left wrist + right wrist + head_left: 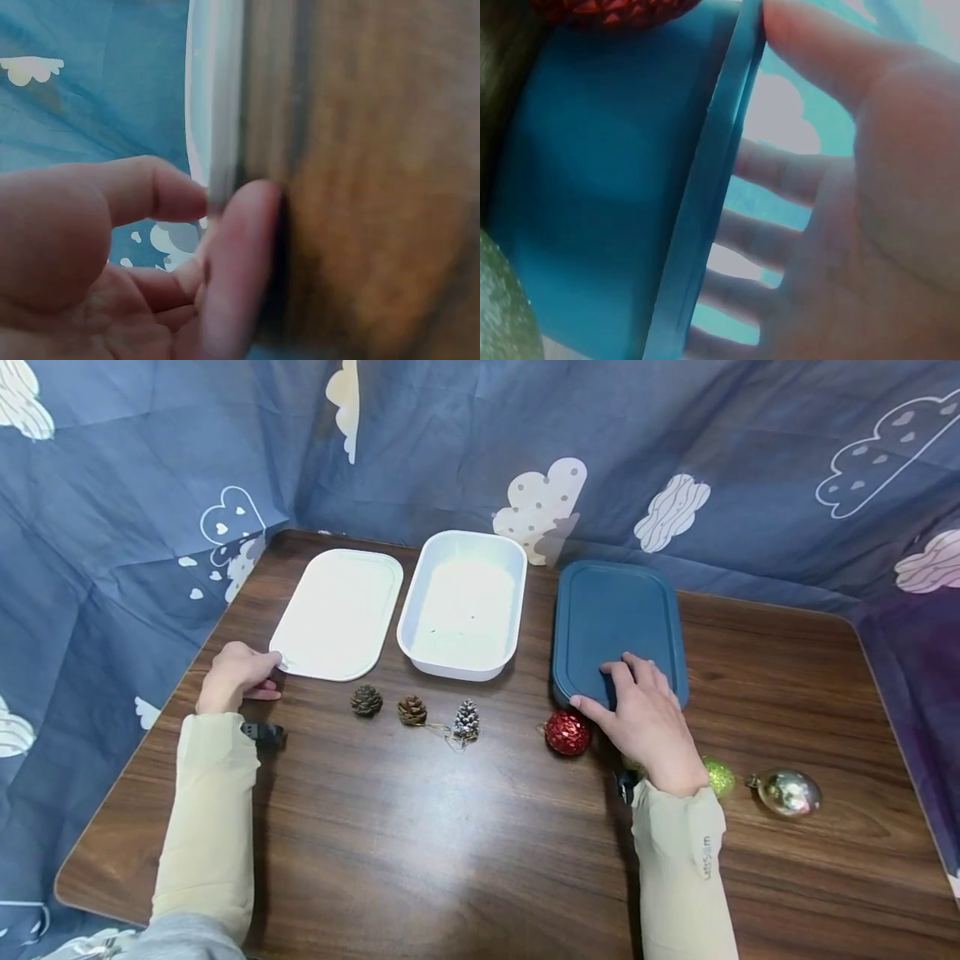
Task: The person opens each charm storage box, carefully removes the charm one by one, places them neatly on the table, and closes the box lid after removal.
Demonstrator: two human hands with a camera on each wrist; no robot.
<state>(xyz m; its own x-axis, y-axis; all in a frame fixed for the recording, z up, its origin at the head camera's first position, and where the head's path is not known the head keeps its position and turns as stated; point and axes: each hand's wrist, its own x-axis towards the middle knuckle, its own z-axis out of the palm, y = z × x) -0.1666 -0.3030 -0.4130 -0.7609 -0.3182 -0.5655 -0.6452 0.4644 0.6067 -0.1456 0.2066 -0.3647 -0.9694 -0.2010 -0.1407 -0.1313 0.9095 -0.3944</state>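
Note:
At the near left corner of a flat white lid [337, 618], my left hand [236, 675] pinches the edge between thumb and fingertips. In the left wrist view the lid's rim [226, 97] runs between thumb and index finger. My right hand [647, 720] rests on the blue lid [617, 618] of a blue box [607, 172], its fingers spread over the top. The right thumb touches the lid's near edge. A red glittery ball [567, 732] lies right by the box's near side, beside that thumb. Between the two lids stands an uncovered white container [459, 671] with a few dark specks inside.
A dark pine cone [366, 701], a brown pine cone [412, 710] and a frosted pine cone [466, 721] lie before the white container. Beyond my right wrist lie a green glitter ball [719, 777] and a shiny silver ornament [790, 792]. A blue cloud-patterned curtain [450, 435] borders the table's back.

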